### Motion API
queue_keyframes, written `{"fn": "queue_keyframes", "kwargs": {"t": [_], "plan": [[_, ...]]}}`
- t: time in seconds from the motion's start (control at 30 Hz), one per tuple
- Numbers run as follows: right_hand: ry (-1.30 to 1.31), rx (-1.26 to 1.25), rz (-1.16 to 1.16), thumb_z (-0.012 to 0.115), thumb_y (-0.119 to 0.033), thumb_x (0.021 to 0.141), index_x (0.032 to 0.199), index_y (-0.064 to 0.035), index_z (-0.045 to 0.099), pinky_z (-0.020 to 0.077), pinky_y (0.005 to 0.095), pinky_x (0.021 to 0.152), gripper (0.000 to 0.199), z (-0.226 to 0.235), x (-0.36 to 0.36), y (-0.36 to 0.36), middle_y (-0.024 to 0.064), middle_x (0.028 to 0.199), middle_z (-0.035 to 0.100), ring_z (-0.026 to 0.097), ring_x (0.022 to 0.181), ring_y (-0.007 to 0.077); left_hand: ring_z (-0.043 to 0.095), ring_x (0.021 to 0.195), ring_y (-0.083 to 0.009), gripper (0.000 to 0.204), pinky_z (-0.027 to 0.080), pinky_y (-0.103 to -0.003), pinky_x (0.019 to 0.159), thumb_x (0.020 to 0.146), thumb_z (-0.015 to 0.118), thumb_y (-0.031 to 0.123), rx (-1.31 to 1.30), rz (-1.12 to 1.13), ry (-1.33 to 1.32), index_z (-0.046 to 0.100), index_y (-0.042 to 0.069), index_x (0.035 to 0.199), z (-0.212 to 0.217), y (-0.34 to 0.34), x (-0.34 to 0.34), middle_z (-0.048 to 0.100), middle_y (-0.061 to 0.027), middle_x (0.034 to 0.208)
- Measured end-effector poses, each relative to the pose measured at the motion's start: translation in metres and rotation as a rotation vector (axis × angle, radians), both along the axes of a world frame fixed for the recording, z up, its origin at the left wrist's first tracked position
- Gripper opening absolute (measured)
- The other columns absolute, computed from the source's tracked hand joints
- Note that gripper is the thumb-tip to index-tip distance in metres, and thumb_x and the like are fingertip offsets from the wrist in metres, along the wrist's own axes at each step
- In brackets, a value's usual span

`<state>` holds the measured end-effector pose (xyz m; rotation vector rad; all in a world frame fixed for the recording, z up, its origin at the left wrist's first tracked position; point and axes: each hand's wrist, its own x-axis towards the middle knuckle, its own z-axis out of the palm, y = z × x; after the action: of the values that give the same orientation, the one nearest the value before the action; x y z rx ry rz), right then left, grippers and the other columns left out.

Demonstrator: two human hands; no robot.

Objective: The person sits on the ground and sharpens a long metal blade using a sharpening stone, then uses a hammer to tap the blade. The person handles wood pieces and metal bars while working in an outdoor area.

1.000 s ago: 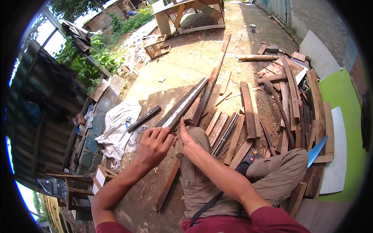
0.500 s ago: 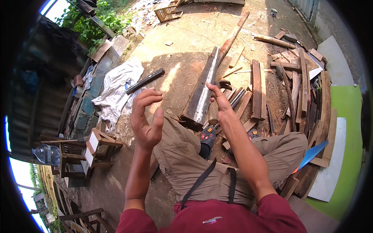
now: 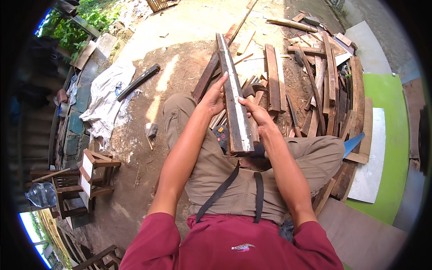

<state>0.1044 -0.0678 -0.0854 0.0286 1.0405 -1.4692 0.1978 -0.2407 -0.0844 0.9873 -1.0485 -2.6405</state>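
Observation:
A dark wooden beam (image 3: 232, 110) with a white streak along its top face is tilted up between my legs, its near end above my lap. Against its left side my left hand (image 3: 214, 100) is closed, thumb along the edge. My right hand (image 3: 259, 116) grips the other side, with its thumb on the top face. Also in that right hand is a hammer; its dark claw head (image 3: 255, 89) shows past the fingers, and its wooden handle (image 3: 254, 130) runs beside the beam. Fingers under the beam are hidden.
Another dark beam (image 3: 208, 77) lies just beyond my left hand. Planks (image 3: 272, 78) and a wood pile (image 3: 330, 72) spread to the right, with a blue saw blade (image 3: 353, 145) by my right knee. Leftward lie a white cloth (image 3: 107, 92), a short dark bar (image 3: 138, 82) and a small wooden frame (image 3: 96, 168).
My left hand, raised and empty before, has come over and taken hold of the beam. The beam has been lifted and turned more upright in view. The head view has shifted.

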Motion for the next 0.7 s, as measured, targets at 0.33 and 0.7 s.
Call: {"fn": "queue_keyframes", "kwargs": {"t": [0.33,0.7], "plan": [[0.699,0.356,0.038,0.058,-0.039,0.104,0.095,-0.0002,0.063,0.0425,0.0283,0.049,0.04,0.011,-0.023,0.071,0.0019,0.071,0.059,0.052,0.055,0.0091,0.07,0.094,-0.0404,0.039,0.058,-0.058,0.078,0.096,0.057,0.019,0.078,0.144,-0.081,0.048,-0.002,0.128,-0.04,0.029,-0.052,0.067,-0.026,0.105],[1.53,0.2,0.46,0.067,-0.012,0.093,0.14,0.0084,0.047,0.0554,0.0397,0.075,0.055,0.127,-0.033,0.17,0.0223,0.101,0.068,0.069,0.085,0.0298,0.069,0.08,-0.0321,0.03,0.058,-0.055,0.076,0.089,0.065,0.016,0.048,0.175,-0.282,0.059,-0.003,0.112,-0.054,0.048,-0.073,0.067,-0.0173,0.094]]}}
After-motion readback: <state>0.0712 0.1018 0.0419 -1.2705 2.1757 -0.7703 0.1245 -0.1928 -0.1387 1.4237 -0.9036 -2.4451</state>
